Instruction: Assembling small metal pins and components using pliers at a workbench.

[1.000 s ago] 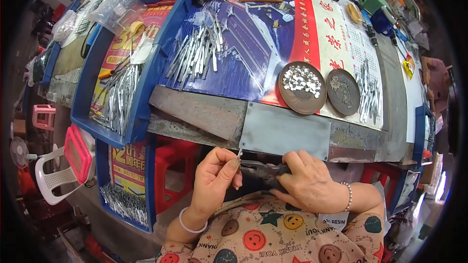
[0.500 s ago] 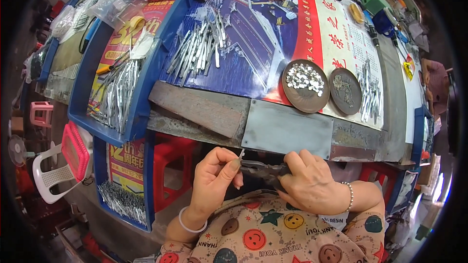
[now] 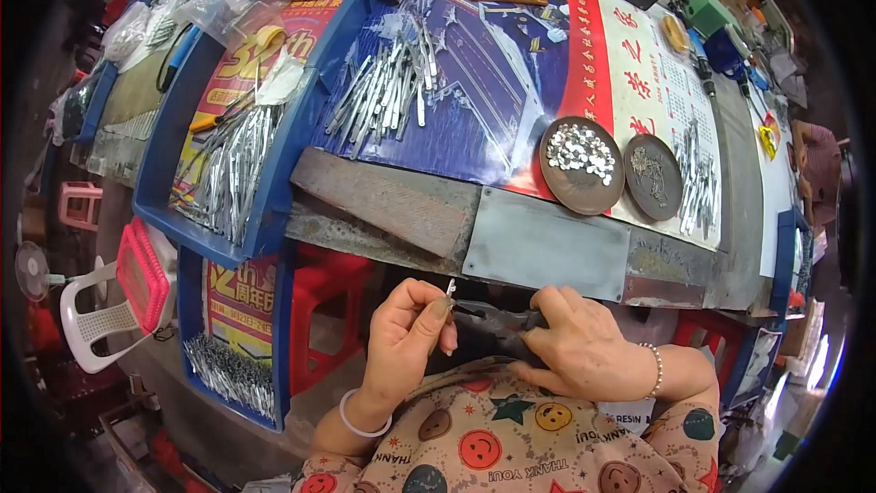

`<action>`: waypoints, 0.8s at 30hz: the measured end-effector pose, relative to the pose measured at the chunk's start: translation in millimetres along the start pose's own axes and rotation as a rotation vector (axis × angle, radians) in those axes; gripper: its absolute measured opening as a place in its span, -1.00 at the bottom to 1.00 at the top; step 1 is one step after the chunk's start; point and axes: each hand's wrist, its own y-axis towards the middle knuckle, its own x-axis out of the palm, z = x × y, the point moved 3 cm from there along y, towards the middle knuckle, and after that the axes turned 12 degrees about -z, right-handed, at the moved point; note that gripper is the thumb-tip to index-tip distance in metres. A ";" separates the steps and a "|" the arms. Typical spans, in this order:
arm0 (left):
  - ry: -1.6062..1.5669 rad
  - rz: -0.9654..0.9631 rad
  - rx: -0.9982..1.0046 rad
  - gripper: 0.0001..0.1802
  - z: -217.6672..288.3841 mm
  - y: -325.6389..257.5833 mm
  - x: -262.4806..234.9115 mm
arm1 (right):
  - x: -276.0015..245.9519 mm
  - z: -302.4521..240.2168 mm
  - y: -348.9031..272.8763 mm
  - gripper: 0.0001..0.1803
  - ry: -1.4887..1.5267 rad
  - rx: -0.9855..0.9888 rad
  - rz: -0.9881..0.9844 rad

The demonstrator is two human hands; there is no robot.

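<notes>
Just in front of the bench edge, my left hand (image 3: 407, 329) pinches a small, thin silver metal strip (image 3: 451, 288) between thumb and forefinger, its end sticking up. Wrapped around a dark pliers-like tool (image 3: 497, 321) is my right hand (image 3: 579, 338), and the tool's narrow end points toward the left fingertips. Whether the tool touches the strip cannot be made out. Beyond my hands lie a brown dish (image 3: 584, 187) of small shiny discs and a second brown dish (image 3: 653, 184) of tiny metal bits.
A flat grey metal plate (image 3: 547, 242) and a worn wooden board (image 3: 379, 205) line the bench's near edge. Thin metal strips lie in a pile (image 3: 388, 96), in a blue tray (image 3: 146, 184), in a lower blue tray (image 3: 285, 338), and beside the dishes (image 3: 700, 187).
The bench has shifted slightly to the right in view. The pliers-like tool's end sits closer in beside my left fingertips, and the strip is tilted a little differently.
</notes>
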 end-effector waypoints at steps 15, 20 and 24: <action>-0.001 -0.024 -0.014 -0.89 0.9 6.0 -3.8 | 2.4 -5.4 6.1 -0.72 -0.171 0.052 0.020; 0.080 0.047 -0.026 -0.88 0.8 -3.4 -12.4 | 0.6 -2.1 19.1 -0.72 0.112 -0.006 -0.137; 0.168 0.043 -0.041 -0.94 3.9 -12.1 -16.7 | 12.5 4.0 29.0 -0.64 0.896 -0.129 -0.430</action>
